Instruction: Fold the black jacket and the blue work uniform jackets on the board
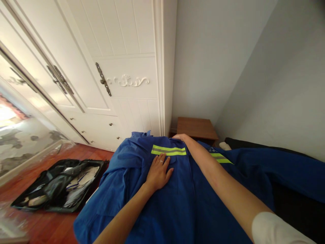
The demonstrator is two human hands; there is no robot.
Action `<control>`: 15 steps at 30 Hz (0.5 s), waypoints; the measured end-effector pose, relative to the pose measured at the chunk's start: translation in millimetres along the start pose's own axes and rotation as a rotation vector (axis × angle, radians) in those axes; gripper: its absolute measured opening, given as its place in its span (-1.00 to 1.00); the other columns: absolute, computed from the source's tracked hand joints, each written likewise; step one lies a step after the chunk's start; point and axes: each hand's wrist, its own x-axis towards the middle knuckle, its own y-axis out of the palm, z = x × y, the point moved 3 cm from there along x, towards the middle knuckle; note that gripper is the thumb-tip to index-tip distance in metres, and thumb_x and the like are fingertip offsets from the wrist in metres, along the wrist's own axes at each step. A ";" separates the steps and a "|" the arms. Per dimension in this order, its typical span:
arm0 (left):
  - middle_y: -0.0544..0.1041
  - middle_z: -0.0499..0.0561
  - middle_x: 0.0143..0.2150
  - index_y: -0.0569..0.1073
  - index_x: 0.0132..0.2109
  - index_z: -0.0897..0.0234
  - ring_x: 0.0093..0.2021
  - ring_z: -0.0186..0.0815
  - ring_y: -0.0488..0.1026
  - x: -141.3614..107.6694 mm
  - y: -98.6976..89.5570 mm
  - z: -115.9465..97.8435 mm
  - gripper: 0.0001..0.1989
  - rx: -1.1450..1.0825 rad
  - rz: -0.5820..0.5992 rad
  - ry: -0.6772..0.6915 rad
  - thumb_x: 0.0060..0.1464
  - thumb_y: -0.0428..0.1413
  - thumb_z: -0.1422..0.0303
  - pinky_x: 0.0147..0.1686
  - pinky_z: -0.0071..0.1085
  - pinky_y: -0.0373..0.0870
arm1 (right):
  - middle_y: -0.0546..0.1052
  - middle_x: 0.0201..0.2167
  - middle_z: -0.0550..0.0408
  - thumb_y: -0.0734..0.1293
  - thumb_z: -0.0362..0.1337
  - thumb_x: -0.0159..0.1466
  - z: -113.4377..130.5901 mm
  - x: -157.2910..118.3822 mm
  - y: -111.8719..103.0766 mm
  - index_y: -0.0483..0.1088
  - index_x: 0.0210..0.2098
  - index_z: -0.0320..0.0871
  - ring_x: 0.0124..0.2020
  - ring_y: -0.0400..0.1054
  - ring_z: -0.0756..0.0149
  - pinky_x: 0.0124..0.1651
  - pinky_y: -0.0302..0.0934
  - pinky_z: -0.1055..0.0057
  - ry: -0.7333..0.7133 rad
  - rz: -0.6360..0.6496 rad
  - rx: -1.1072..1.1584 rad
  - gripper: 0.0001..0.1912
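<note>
A blue work jacket with yellow-green and grey reflective strips lies spread in front of me, its front facing up. My left hand rests flat on its chest, fingers spread just below the left reflective strip. A ring is on one finger. My right hand is at the jacket's far edge by the collar, bent over the cloth there. Its fingertips are mostly hidden behind the fabric. One blue sleeve stretches out to the right, while the left side of the jacket is bunched in folds.
An open black suitcase with clothes in it lies on the red wooden floor at left. A white wardrobe stands ahead. Beside it is a brown nightstand against the grey wall. Dark bedding shows at right.
</note>
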 end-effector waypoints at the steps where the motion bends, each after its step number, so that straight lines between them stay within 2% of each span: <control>1: 0.25 0.28 0.35 0.29 0.30 0.35 0.37 0.00 0.13 0.1 -0.2 -0.1 -0.41 -0.002 0.008 -0.002 0.32 -0.16 0.07 0.34 0.01 0.05 | 0.61 -0.45 -0.06 0.39 -0.03 0.24 -0.8 0.5 2.5 0.51 -0.37 -0.28 -0.37 0.52 0.13 -0.16 0.40 0.21 0.042 0.078 0.007 -0.63; 3: 0.25 0.29 0.34 0.29 0.30 0.35 0.37 0.01 0.13 0.2 -0.9 -0.4 -0.41 -0.012 0.011 -0.003 0.32 -0.15 0.07 0.34 0.03 0.05 | 0.61 -0.45 -0.05 0.37 -0.04 0.25 -0.4 1.1 6.5 0.52 -0.34 -0.29 -0.38 0.52 0.17 -0.16 0.40 0.25 0.118 0.220 0.036 -0.62; 6: 0.26 0.28 0.34 0.29 0.30 0.33 0.37 0.01 0.13 0.1 -2.3 -0.8 -0.43 -0.024 0.000 -0.006 0.31 -0.14 0.08 0.32 0.05 0.07 | 0.61 -0.45 -0.05 0.31 -0.02 0.30 5.3 5.3 5.9 0.52 -0.34 -0.28 -0.42 0.51 0.19 -0.17 0.40 0.26 0.185 0.339 0.087 -0.60; 8: 0.26 0.28 0.34 0.28 0.30 0.35 0.37 0.01 0.13 0.1 -3.0 -1.2 -0.43 -0.019 0.001 -0.010 0.31 -0.13 0.09 0.32 0.05 0.08 | 0.59 -0.48 -0.03 0.29 -0.01 0.33 11.1 10.4 0.3 0.51 -0.36 -0.26 -0.47 0.49 0.20 -0.18 0.41 0.24 0.198 0.353 0.127 -0.59; 11: 0.27 0.27 0.34 0.29 0.30 0.34 0.37 0.00 0.14 0.1 -4.2 -1.8 -0.44 -0.018 0.000 -0.012 0.31 -0.12 0.09 0.32 0.04 0.09 | 0.56 -0.54 0.02 0.21 0.00 0.38 21.0 15.7 -14.8 0.46 -0.41 -0.21 -0.53 0.45 0.25 -0.19 0.41 0.27 0.150 0.309 0.209 -0.56; 13: 0.28 0.26 0.33 0.29 0.29 0.33 0.36 0.00 0.15 0.3 -5.0 -2.2 -0.44 -0.025 -0.004 -0.013 0.31 -0.11 0.09 0.32 0.04 0.09 | 0.57 -0.50 0.04 0.18 -0.06 0.41 27.4 13.4 -28.5 0.46 -0.39 -0.20 -0.48 0.45 0.31 -0.17 0.40 0.35 0.092 0.291 0.268 -0.59; 15: 0.28 0.27 0.33 0.30 0.29 0.34 0.36 0.00 0.15 0.4 -5.5 -2.4 -0.44 -0.029 -0.003 -0.014 0.31 -0.11 0.09 0.32 0.04 0.08 | 0.60 -0.39 0.01 0.21 -0.21 0.40 32.2 5.8 -43.8 0.48 -0.34 -0.22 -0.38 0.48 0.34 -0.12 0.39 0.43 0.037 0.328 0.318 -0.70</control>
